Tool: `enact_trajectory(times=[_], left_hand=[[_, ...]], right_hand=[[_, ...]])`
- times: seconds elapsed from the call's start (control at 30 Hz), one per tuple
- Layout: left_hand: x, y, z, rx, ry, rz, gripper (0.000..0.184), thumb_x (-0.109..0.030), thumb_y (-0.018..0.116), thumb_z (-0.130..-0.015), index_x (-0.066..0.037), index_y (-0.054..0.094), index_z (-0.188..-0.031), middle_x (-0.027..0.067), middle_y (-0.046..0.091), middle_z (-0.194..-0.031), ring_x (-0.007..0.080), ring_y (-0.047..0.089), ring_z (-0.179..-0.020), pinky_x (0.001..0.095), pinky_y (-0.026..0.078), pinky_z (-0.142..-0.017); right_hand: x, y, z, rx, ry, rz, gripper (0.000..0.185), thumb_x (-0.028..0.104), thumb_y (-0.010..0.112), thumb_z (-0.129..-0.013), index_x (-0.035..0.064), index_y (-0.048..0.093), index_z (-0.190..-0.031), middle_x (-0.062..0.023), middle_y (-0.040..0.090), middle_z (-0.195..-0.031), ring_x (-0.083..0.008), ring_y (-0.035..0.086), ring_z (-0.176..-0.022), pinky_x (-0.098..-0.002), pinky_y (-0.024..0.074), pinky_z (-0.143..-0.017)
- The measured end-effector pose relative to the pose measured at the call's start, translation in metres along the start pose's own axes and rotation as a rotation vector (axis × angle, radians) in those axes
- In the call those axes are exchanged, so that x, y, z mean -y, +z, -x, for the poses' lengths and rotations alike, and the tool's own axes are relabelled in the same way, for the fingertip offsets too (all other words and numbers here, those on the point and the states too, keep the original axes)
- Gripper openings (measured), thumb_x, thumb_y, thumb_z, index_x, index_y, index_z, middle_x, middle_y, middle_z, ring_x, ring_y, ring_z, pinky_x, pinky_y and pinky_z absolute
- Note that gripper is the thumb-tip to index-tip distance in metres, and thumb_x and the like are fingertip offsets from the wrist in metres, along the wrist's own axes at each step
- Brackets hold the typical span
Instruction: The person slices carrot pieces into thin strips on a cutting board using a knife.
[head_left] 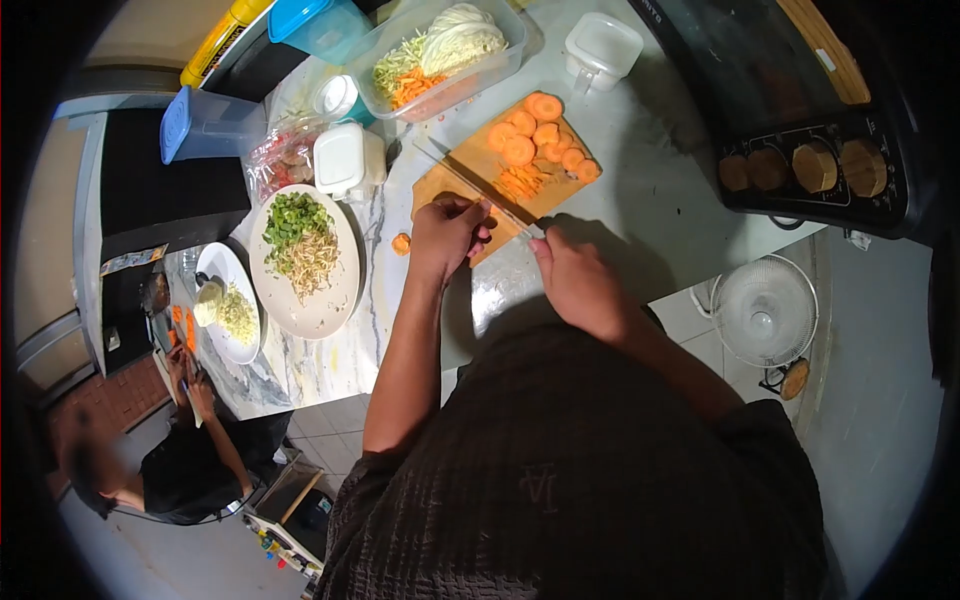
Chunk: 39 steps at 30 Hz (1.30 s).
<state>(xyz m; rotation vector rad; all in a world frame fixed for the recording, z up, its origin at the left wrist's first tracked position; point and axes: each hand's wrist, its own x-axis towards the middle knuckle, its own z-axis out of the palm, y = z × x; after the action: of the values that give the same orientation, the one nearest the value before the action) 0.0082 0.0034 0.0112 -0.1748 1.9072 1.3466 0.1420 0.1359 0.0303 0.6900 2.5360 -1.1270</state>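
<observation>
My right hand [580,280] is closed round the handle of a kitchen knife [480,184], whose long blade slants across the wooden cutting board [432,190]. Close beside the blade, my left hand [447,235] has its fingers curled in a pinch at the board's near side. A bit of orange carrot shows at those fingertips, mostly hidden by them. Beyond the blade lie several round carrot slices [518,150] and a small heap of carrot strips [520,181]. A carrot end [401,244] rests on the counter left of my left hand.
A clear tub [450,100] of shredded vegetables stands behind the board. Lidded containers [340,160], an oval plate [338,300] of greens and sprouts, and a smaller plate [248,345] are leftward. An oven [820,120] stands right. At far left, another person's hands [192,385] work near carrots.
</observation>
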Motion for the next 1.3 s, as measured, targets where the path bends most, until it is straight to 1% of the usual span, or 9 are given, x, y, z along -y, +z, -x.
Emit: enact_trajectory(times=[0.23,0.33,0.43,0.53,0.63,0.83,1.1,1.2,1.3], left_hand=[[-0.001,0.0,0.001,0.002,-0.038,0.001,0.022,-0.019,0.066,-0.089,0.003,0.062,-0.085,0.0054,0.061,-0.064,0.0092,0.051,-0.048,0.0226,0.039,-0.045],[-0.004,0.001,-0.001,-0.005,0.018,0.009,0.024,-0.016,0.066,-0.089,0.006,0.062,-0.081,0.0072,0.061,-0.062,0.0091,0.051,-0.046,0.0223,0.04,-0.042],[-0.005,0.002,0.001,-0.021,-0.016,-0.035,0.023,-0.016,0.066,-0.088,0.006,0.062,-0.081,0.0067,0.06,-0.061,0.009,0.051,-0.045,0.0225,0.039,-0.042],[-0.004,-0.001,-0.002,-0.003,0.033,-0.056,0.023,-0.02,0.067,-0.088,0.002,0.063,-0.082,0.0044,0.06,-0.062,0.0088,0.05,-0.046,0.0225,0.038,-0.042],[-0.002,0.0,0.003,-0.025,-0.003,-0.07,0.023,-0.021,0.067,-0.088,0.001,0.063,-0.081,0.0038,0.06,-0.062,0.0085,0.05,-0.046,0.0225,0.038,-0.042],[-0.005,0.001,0.0,-0.014,0.018,-0.056,0.024,-0.017,0.066,-0.088,0.004,0.061,-0.077,0.0061,0.059,-0.059,0.0096,0.05,-0.044,0.0233,0.038,-0.04],[-0.002,0.001,0.001,-0.01,0.041,-0.05,0.021,-0.015,0.065,-0.087,0.004,0.062,-0.077,0.0058,0.059,-0.059,0.0096,0.051,-0.044,0.0236,0.039,-0.041],[0.001,-0.001,-0.003,0.02,0.028,-0.077,0.022,-0.02,0.065,-0.088,0.001,0.063,-0.082,0.0034,0.06,-0.062,0.0089,0.051,-0.047,0.0231,0.04,-0.042],[0.001,-0.001,-0.004,0.021,0.044,-0.104,0.022,-0.021,0.064,-0.089,0.001,0.064,-0.082,0.0033,0.06,-0.063,0.0089,0.052,-0.048,0.0231,0.04,-0.043]], right_hand=[[-0.001,0.0,-0.005,0.07,0.023,-0.026,0.035,0.037,0.044,-0.099,0.0029,0.053,-0.097,-0.027,0.064,-0.08,-0.0486,0.062,-0.08,-0.0567,0.0486,-0.071],[0.001,-0.004,-0.01,0.074,0.035,-0.002,0.036,0.037,0.044,-0.099,0.0028,0.053,-0.098,-0.0272,0.064,-0.082,-0.0489,0.061,-0.081,-0.0565,0.0484,-0.073],[0.005,-0.007,-0.01,0.108,0.07,-0.028,0.038,0.038,0.042,-0.1,0.002,0.054,-0.1,-0.0281,0.065,-0.085,-0.0489,0.061,-0.086,-0.0557,0.0481,-0.077],[-0.002,-0.008,-0.013,0.086,0.088,0.018,0.042,0.04,0.039,-0.1,0.0004,0.055,-0.1,-0.0287,0.064,-0.088,-0.0485,0.061,-0.09,-0.0547,0.0479,-0.081],[-0.007,-0.01,-0.016,0.191,0.059,-0.003,0.045,0.041,0.038,-0.101,-0.001,0.055,-0.102,-0.0291,0.064,-0.091,-0.0477,0.06,-0.093,-0.054,0.0475,-0.083],[-0.006,-0.01,-0.011,0.147,0.054,0.004,0.045,0.041,0.038,-0.101,-0.0003,0.055,-0.101,-0.0285,0.065,-0.09,-0.0468,0.062,-0.09,-0.0535,0.0481,-0.081],[-0.01,-0.002,-0.005,0.016,0.007,0.081,0.037,0.038,0.045,-0.098,0.003,0.055,-0.099,-0.0253,0.065,-0.079,-0.0463,0.063,-0.08,-0.0549,0.0497,-0.072],[-0.012,0.007,-0.006,-0.035,0.0,0.093,0.037,0.039,0.045,-0.098,0.0031,0.055,-0.098,-0.0253,0.065,-0.079,-0.0458,0.063,-0.08,-0.0548,0.0498,-0.071],[-0.008,0.007,-0.009,-0.062,-0.024,0.105,0.037,0.039,0.044,-0.099,0.0031,0.054,-0.098,-0.0254,0.065,-0.08,-0.046,0.063,-0.08,-0.0548,0.0496,-0.072]])
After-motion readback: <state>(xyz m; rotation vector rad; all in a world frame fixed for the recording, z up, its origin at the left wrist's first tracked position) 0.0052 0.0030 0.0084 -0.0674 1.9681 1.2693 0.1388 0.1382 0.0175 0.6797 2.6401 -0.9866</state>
